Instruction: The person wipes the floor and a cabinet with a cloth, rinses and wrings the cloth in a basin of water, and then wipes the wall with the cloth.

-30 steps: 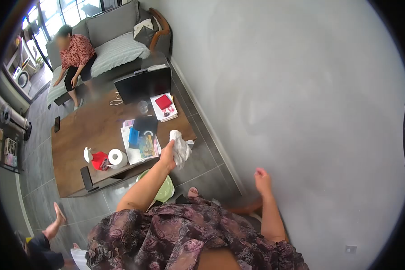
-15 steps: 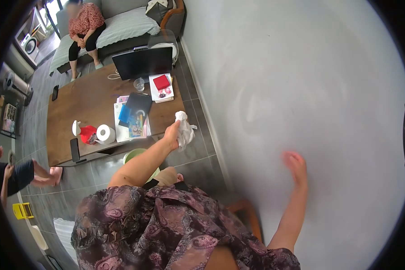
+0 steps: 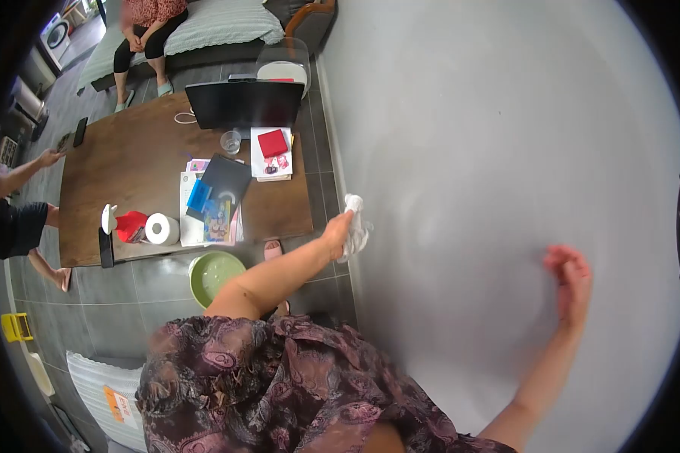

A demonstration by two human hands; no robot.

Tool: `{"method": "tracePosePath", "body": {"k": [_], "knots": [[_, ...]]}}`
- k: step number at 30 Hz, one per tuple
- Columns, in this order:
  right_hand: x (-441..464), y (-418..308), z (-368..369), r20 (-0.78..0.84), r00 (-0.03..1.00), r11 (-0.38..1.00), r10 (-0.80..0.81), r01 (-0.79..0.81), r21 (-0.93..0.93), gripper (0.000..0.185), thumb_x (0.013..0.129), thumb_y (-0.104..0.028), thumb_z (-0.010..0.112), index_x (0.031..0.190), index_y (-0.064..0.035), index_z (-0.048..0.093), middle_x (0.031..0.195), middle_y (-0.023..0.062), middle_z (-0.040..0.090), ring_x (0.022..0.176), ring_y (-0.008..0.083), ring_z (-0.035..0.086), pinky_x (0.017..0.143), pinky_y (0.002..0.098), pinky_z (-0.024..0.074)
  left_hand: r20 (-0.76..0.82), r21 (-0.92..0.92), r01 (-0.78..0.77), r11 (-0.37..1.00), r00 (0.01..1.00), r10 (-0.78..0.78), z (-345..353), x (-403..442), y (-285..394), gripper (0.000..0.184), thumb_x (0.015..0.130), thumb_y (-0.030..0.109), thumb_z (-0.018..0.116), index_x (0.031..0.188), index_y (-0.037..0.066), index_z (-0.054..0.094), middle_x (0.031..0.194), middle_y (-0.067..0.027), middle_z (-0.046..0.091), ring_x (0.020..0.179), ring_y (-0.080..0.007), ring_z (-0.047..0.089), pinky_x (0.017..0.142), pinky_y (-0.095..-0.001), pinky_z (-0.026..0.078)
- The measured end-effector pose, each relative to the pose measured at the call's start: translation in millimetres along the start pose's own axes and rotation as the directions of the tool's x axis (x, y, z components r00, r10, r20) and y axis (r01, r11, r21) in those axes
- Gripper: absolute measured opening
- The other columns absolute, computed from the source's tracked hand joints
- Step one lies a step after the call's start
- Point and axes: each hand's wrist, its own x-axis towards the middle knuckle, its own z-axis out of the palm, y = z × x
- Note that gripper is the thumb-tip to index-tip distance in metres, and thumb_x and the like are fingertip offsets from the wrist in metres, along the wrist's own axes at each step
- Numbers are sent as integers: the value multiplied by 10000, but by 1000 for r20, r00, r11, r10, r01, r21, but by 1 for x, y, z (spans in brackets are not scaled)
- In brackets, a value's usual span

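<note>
From where I stand, the person in the dark paisley top has the left hand stretched out toward the foot of the grey wall, fingers wrapped around a white cloth. The cloth bunches up above the grip and hangs down below it, just beside the wall (whether it actually touches the paint, I can't tell from here). The right hand is raised in front of the wall, well apart from the cloth, its fingers loosely bent, a little blurred and holding nothing; whether it touches the wall I can't say either.

Beyond the left arm, a green basin sits on the floor close to the brown desk. Along the desk's near side are a red spray bottle with a white head, a white paper roll next to it, and then some papers with a dark folder lying over them. Farther back I see a clear cup, a red box on another stack of papers, and a black monitor.

Someone sits on the sofa with hands together, and another person stands at the desk's left end, one arm reaching over its edge.
</note>
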Motion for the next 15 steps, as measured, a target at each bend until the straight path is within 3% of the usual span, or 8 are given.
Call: {"method": "tracePosePath", "body": {"k": [3, 5, 7, 9, 11, 12, 13, 15], "knots": [[94, -78, -15, 119, 981, 988, -155, 152, 35, 367, 819, -238, 537, 1071, 27, 501, 1064, 141, 542, 942, 169, 539, 822, 282, 446, -63, 4, 30, 1000, 998, -30, 6, 19, 15, 362, 891, 314, 389, 1150, 63, 414, 1011, -87, 532, 864, -227, 550, 739, -388, 471], [150, -129, -8, 97, 959, 952, -265, 244, 186, 398, 829, -272, 517, 1103, 14, 473, 1013, 119, 563, 879, 148, 555, 818, 278, 444, -65, 19, 34, 999, 997, -33, 4, 41, 26, 369, 891, 323, 389, 1166, 78, 396, 1013, -73, 516, 875, -213, 537, 735, -373, 465], [201, -173, -9, -114, 958, 932, -264, 283, 228, 367, 844, -265, 492, 1094, 3, 469, 959, 119, 567, 871, 183, 560, 799, 307, 461, -79, 37, 50, 998, 996, -47, 7, 62, 40, 378, 888, 330, 392, 1169, 76, 393, 1029, -72, 505, 878, -212, 532, 733, -373, 458], [236, -216, 32, -502, 862, 682, -67, 407, 608, 430, 834, -294, 467, 1077, 60, 493, 1065, 199, 525, 941, 282, 540, 812, 376, 455, -142, 92, 36, 995, 990, -23, 9, 92, 45, 426, 870, 353, 396, 1179, 60, 405, 1062, -83, 492, 935, -216, 499, 782, -378, 424], [265, -225, 31, -364, 914, 626, -178, 390, 675, 445, 832, -291, 452, 1062, 85, 511, 1091, 240, 518, 944, 334, 541, 787, 398, 465, -195, 140, 35, 989, 981, -7, 27, 111, 61, 455, 859, 366, 397, 1189, 53, 411, 1100, -88, 477, 986, -221, 470, 823, -383, 394], [275, -220, -2, -9, 925, 756, -379, 315, 573, 423, 834, -272, 449, 1054, 83, 516, 1063, 241, 533, 913, 336, 551, 755, 386, 479, -219, 161, 39, 986, 976, -3, 43, 115, 75, 461, 857, 368, 396, 1195, 54, 411, 1122, -87, 469, 1009, -225, 457, 840, -386, 380], [282, -215, -25, 372, 805, 857, -463, 298, 421, 402, 837, -254, 447, 1046, 81, 521, 1036, 241, 548, 882, 338, 562, 723, 373, 492, -243, 181, 42, 983, 970, 3, 58, 122, 88, 466, 855, 369, 395, 1200, 56, 411, 1144, -86, 461, 1031, -229, 443, 857, -388, 367], [288, -202, -40, 243, 865, 844, -439, 304, 441, 414, 846, -272, 447, 1044, 84, 524, 968, 217, 571, 766, 286, 558, 628, 329, 469, -231, 232, -53, 971, 967, 108, 72, 165, 93, 454, 861, 354, 375, 1198, 52, 420, 1133, -114, 485, 1031, -238, 460, 859, -373, 365]]}}
